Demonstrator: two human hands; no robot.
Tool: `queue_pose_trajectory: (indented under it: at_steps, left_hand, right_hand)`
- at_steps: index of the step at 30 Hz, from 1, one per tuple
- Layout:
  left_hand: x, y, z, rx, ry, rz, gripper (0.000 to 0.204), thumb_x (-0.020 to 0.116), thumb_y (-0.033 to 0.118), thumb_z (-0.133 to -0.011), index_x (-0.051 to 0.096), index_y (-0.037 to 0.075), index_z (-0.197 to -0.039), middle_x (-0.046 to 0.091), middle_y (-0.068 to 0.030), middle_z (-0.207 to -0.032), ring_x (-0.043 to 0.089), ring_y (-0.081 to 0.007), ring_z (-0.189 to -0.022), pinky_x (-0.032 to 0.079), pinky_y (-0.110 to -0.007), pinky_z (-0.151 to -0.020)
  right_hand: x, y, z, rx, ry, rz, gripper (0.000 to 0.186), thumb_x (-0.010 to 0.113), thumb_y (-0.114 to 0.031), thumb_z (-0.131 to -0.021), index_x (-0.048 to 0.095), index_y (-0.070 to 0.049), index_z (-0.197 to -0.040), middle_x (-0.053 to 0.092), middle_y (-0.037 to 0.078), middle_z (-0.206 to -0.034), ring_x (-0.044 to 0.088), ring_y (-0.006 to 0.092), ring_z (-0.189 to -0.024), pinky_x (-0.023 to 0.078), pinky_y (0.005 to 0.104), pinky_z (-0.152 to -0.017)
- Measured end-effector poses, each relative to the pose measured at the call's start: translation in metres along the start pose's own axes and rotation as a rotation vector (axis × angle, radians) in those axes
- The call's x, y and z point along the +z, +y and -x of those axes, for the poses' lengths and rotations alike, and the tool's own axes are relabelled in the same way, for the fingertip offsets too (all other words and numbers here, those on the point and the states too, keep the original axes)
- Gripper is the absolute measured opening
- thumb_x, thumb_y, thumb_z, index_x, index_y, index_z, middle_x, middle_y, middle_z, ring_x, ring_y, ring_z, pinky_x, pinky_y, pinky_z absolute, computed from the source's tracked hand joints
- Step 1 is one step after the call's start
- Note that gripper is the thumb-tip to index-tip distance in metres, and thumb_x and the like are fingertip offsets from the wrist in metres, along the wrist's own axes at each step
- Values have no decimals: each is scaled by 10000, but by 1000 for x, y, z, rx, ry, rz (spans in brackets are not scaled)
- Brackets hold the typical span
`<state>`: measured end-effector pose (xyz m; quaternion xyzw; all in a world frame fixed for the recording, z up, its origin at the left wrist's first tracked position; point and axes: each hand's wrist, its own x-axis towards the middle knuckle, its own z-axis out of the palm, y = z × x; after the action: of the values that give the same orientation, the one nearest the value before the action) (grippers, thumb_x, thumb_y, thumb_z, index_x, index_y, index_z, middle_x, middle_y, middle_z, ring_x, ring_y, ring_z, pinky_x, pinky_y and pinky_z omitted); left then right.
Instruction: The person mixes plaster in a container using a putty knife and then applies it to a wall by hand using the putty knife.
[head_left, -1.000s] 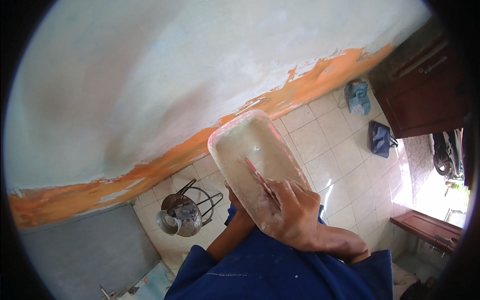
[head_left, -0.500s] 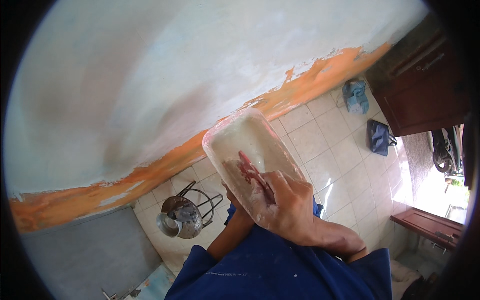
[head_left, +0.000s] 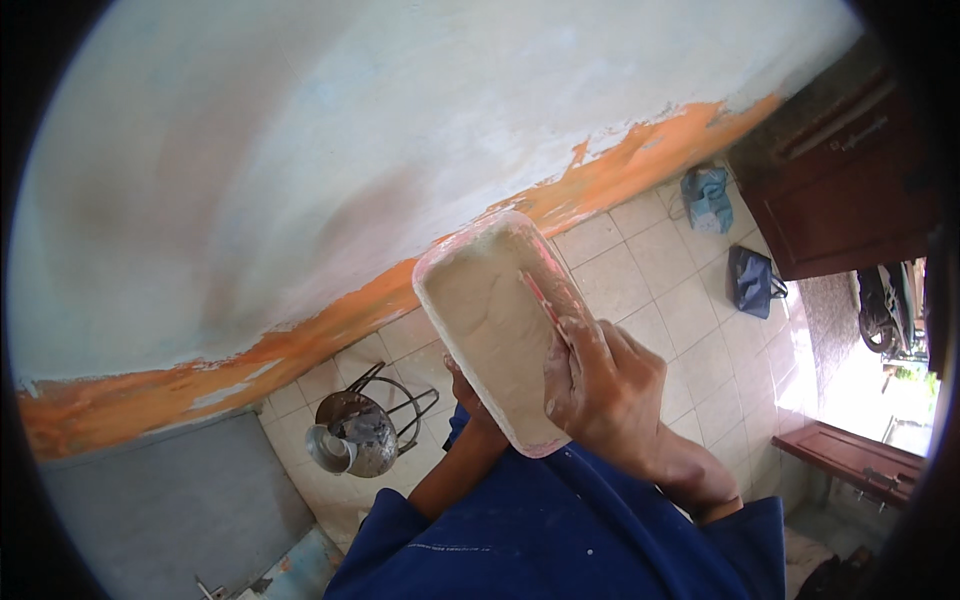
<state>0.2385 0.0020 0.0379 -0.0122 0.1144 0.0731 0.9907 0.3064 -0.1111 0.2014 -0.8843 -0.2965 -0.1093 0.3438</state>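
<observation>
A rectangular pinkish, smeared plastic tray (head_left: 436, 300) holds a wet beige-grey paste (head_left: 485, 340). Its left side rests in my left hand (head_left: 466, 390), whose fingers are partly hidden behind it. My right hand (head_left: 610, 385), dusted with paste, is closed on a thin red tool (head_left: 540, 300) that lies against the inside of the tray's right side; the tool's lower end is hidden by my fingers.
A white wall (head_left: 250, 170) with peeling orange along its foot runs behind. A stool (head_left: 370, 455) bears a metal container (head_left: 330, 450) at left on tiles, beside a grey panel (head_left: 150, 500). Two bags (head_left: 708, 195) (head_left: 750, 280) lie near brown doors (head_left: 820, 200); a motorbike (head_left: 880, 310) stands outside.
My right hand and the red tool have moved rightward, from the middle of the tray to its right side. More of the paste's surface shows. My left hand still holds the tray.
</observation>
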Motion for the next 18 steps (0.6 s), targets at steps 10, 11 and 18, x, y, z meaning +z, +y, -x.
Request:
queue_pose_trajectory:
  at_steps: [10, 11, 18]
  left_hand:
    - [22, -2, -9, -43, -96, -28, 739, 419, 622, -892, 317, 151, -1452, 431, -117, -1391, 467, -288, -1237, 399, -479, -1038]
    - [24, -3, -10, -44, -103, -28, 741, 419, 624, -891, 315, 152, -1453, 428, -117, -1394, 465, -288, -1240, 398, -479, -1039]
    - [30, -6, -15, -49, -140, -15, 758, 419, 637, -885, 305, 155, -1459, 412, -112, -1411, 452, -292, -1254, 390, -480, -1047]
  right_hand:
    - [14, -18, -4, 212, 83, -304, 108, 711, -26, -757, 618, -10, -809, 582, 150, -586, 611, 229, -491, 463, 300, -464]
    - [13, -18, -8, 241, 119, -331, 105, 711, -32, -770, 614, -8, -804, 576, 131, -577, 588, 186, -490, 449, 286, -459]
    - [-2, -21, -15, 376, 176, -410, 116, 709, -62, -804, 620, 11, -800, 555, 72, -532, 520, 92, -464, 402, 262, -430]
